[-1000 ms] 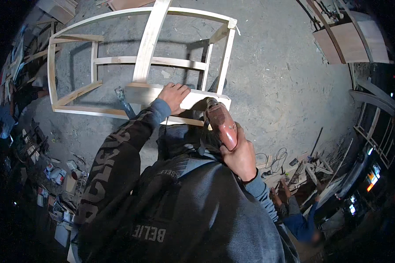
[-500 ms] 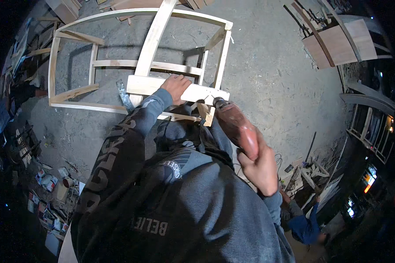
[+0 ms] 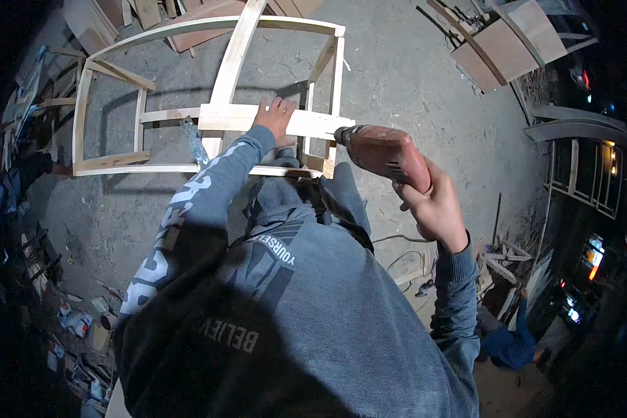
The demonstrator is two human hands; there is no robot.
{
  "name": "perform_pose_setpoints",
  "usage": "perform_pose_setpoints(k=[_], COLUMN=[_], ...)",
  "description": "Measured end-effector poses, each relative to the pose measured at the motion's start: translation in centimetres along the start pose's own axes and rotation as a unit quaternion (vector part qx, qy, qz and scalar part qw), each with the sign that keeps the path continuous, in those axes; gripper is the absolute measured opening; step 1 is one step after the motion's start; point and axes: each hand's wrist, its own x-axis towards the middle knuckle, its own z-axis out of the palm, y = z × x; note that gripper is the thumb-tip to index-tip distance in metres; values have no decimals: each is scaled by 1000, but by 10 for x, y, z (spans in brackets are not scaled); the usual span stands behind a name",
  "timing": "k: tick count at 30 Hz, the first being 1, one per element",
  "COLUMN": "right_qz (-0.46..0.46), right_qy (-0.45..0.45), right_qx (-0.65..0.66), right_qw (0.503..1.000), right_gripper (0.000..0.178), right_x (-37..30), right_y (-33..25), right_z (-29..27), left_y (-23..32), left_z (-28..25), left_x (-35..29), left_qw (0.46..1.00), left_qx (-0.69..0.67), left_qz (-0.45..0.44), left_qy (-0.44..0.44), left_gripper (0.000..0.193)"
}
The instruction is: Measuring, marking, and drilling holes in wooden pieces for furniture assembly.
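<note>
My left hand [image 3: 275, 120] lies across a short pale wooden board [image 3: 315, 124], its fingers reaching over the far edge and gripping it. The board sits crosswise over a long wooden plank [image 3: 234, 66] and a curved wooden frame [image 3: 336, 73]. In my right hand [image 3: 439, 209] is a red power drill [image 3: 383, 150], the fingers wrapped round its handle. The drill points left, its dark chuck beside the board's right end. Whether a bit touches the wood I cannot make out. A bluish, worn metal strip [image 3: 194, 143] stands at the frame's near rail, left of my left hand.
Plywood sheets [image 3: 205, 31] lie beyond the frame. More panels and curved strips [image 3: 512, 52] are stacked at the far right. A cable [image 3: 400, 240] runs over the floor near my right forearm. Another person in blue [image 3: 512, 345] is low at the lower right.
The drill has swung from a steep slant to nearly level. My right hand has moved right and away from my body. My left hand stays on the board, its fingers now straighter.
</note>
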Motion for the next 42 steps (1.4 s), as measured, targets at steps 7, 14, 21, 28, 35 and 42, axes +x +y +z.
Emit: perform_pose_setpoints(k=[7,14,21,28,35,42], right_qz=[-32,-77,-73,-81,-106,-88], right_qy=[-34,-47,-53,-65,-74,-61], right_qx=[-21,-65,-68,-70,-64,-29], right_qw=[999,994,994,992,990,994], right_gripper=[56,54,55,55,46,47], right_x=[11,18,23,30,35,32], right_y=[6,7,10,8,16,24], right_z=[10,10,14,15,10,3], left_y=[4,7,9,8,8,7], left_z=[-1,-4,-8,-6,-5,4], left_x=[3,0,2,0,-2,-2], left_qw=[997,997,996,995,996,998], left_qx=[-24,-10,-14,-10,-11,6], left_qz=[-37,-53,-57,-59,-63,-47], left_qy=[-57,-51,-74,-74,-61,-29], left_gripper=[97,95,94,94,96,95])
